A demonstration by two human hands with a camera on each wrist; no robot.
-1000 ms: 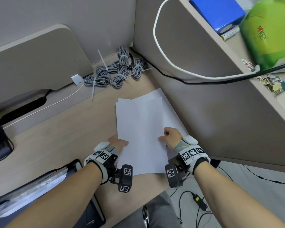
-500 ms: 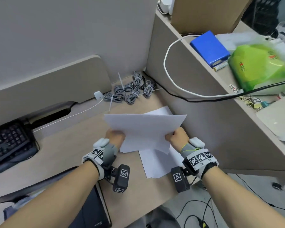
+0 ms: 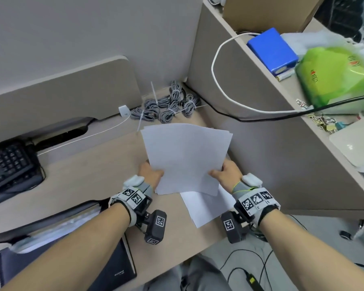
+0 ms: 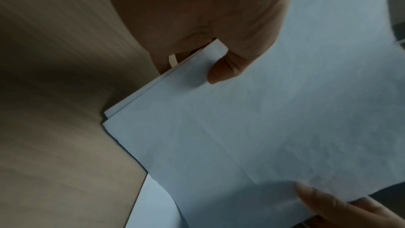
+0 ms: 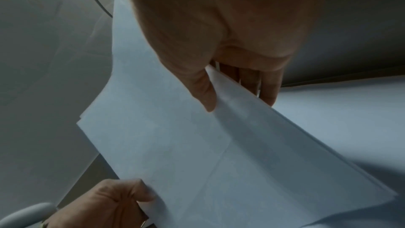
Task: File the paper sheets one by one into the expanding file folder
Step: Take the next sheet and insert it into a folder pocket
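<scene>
Pinching paper stack (image 3: 185, 158) above desk (image 3: 88, 175): left hand (image 3: 149, 173) and right hand (image 3: 227, 172), thumbs on top.

I see a thin stack of blank white sheets (image 3: 185, 158) lifted off the tabletop (image 3: 82, 175), tilted, edges slightly fanned. More white sheets (image 3: 202, 208) lie flat beneath. The dark expanding file folder (image 3: 72, 259) sits open at near left.

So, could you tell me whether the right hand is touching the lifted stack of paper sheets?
Touching. The right wrist view shows the right hand pinching the stack of paper sheets at its edge, thumb on top and fingers underneath.
</scene>
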